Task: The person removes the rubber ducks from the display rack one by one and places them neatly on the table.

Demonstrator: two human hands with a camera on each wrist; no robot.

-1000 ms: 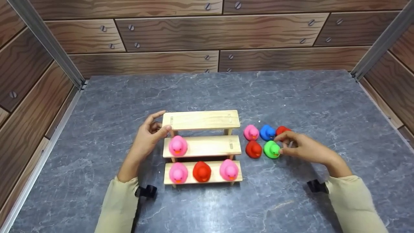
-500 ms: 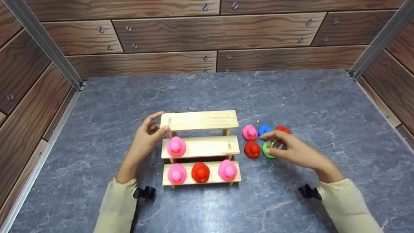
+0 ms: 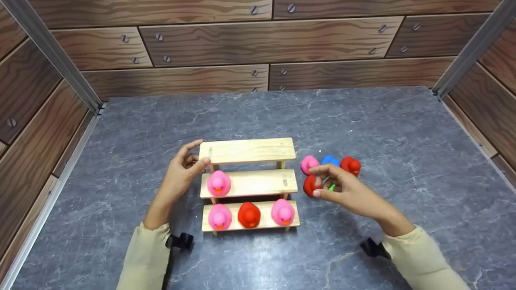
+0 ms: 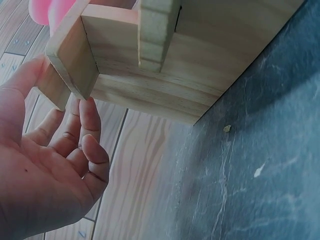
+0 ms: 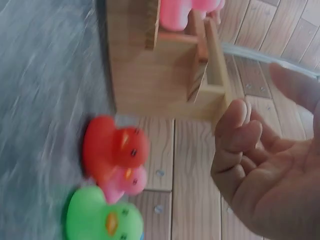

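Note:
My left hand (image 3: 181, 173) holds the left end of the top step of a three-step wooden stand (image 3: 248, 150), thumb at the front edge, fingers behind. In the left wrist view the fingertips touch the board's end. My right hand (image 3: 348, 191) hovers over the loose rubber ducks, fingers bent and holding nothing. Below it are a red duck (image 3: 310, 186) and a green duck (image 5: 105, 217), mostly hidden in the head view. Behind them sit a pink duck (image 3: 309, 164), a partly covered blue duck (image 3: 330, 160) and another red duck (image 3: 350, 166).
On the lowest step stand a pink duck (image 3: 220, 216), a red duck (image 3: 249, 215) and another pink duck (image 3: 283, 212). One pink duck (image 3: 219, 183) sits at the middle step's left end. Wood-patterned walls (image 3: 209, 44) enclose the grey marbled table (image 3: 161, 117).
My right hand has moved left from beside the green duck to above it and the front red duck, uncovering the rear red duck. My left hand keeps its hold on the stand.

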